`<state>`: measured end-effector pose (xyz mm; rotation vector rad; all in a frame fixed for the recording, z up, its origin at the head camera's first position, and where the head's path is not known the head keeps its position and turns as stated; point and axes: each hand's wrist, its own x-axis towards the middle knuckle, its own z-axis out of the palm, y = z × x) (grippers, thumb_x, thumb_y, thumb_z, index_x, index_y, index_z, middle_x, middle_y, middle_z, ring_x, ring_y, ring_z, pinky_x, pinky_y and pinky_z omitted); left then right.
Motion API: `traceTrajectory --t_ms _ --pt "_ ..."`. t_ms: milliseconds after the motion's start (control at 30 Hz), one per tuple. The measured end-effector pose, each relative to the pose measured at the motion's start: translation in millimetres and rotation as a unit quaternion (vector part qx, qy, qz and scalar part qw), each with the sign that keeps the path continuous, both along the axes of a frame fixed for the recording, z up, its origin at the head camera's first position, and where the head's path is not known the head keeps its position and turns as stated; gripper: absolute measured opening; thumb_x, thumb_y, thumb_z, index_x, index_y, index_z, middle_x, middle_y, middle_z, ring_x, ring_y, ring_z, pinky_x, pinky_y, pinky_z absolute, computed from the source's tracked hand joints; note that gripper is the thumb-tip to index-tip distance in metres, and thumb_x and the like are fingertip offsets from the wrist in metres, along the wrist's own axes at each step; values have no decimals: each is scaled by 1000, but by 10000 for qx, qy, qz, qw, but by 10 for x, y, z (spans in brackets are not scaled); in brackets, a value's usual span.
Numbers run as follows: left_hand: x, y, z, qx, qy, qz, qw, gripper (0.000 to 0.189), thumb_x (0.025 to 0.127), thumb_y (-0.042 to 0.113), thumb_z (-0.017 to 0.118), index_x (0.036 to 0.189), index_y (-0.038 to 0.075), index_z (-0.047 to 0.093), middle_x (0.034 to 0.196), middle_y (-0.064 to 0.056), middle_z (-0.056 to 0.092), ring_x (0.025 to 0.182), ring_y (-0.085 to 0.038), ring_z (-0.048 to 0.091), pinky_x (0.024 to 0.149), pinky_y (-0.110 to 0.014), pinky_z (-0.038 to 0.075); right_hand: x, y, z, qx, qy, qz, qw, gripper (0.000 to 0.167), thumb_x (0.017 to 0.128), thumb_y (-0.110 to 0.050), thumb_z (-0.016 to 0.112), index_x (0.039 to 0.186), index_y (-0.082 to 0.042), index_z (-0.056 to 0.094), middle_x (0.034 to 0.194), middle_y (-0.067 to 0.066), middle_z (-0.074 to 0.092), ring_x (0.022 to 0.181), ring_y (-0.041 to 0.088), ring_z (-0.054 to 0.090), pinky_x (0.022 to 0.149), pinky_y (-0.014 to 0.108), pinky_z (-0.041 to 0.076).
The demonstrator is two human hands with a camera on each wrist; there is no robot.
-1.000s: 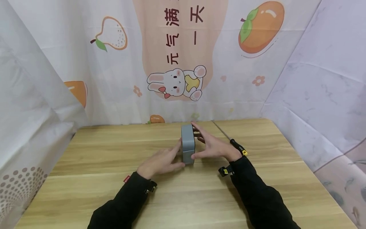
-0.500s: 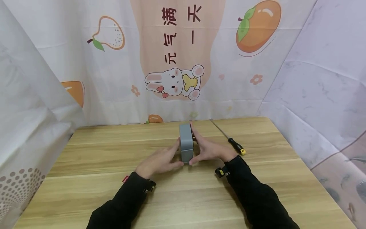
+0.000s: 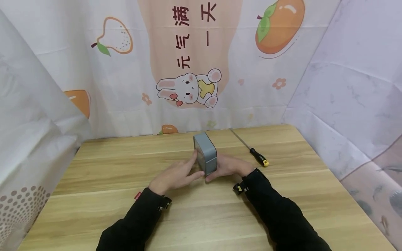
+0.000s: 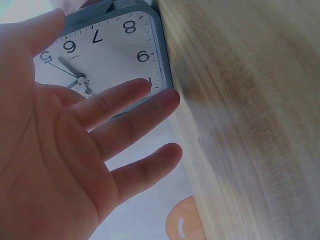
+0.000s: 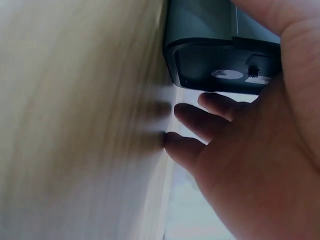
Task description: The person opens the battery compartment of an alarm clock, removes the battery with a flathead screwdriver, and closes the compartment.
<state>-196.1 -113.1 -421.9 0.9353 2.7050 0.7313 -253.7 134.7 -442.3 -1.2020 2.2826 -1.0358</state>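
A grey, square-cornered alarm clock (image 3: 206,148) stands upright between the two hands. Its white dial (image 4: 112,52), with dark numerals and hands, is turned toward the left hand (image 3: 176,176). That hand's fingers are spread in front of the dial, and its fingertips reach the clock's left side in the head view. Behind the clock is the right hand (image 3: 227,165), its fingers partly hidden by the casing. In the right wrist view the clock's black back panel (image 5: 200,65) shows, with the right hand's fingers loosely spread below it and the thumb along the casing side.
A screwdriver (image 3: 259,157) with a black and yellow handle lies to the right, its shaft toward the back edge of the wooden table (image 3: 103,209). A printed white curtain (image 3: 125,87) hangs behind the table. A small red tag (image 3: 137,196) shows beside the left sleeve.
The clock has turned so that its dial side shows more in the head view. My right hand has shifted slightly left and lower behind it; the left hand has barely moved.
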Motion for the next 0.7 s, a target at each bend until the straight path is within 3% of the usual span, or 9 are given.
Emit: traceTrajectory --t_ms 267,700 --pt "-12 2 -11 98 14 53 9999 92 102 57 50 163 19 -8 155 -16 44 135 -23 50 109 -43 41 22 -28 25 -5 50 -39 10000 108 78 -20 91 160 -7 21 151 10 45 135 23 45 112 43 35" --pt "-2 8 -6 45 10 110 9999 89 104 58 45 163 13 -3 164 -10 25 140 -21 42 112 -40 37 20 -52 -18 -99 212 -252 9994 113 75 -27 93 159 -13 19 148 3 45 133 18 46 112 41 35"
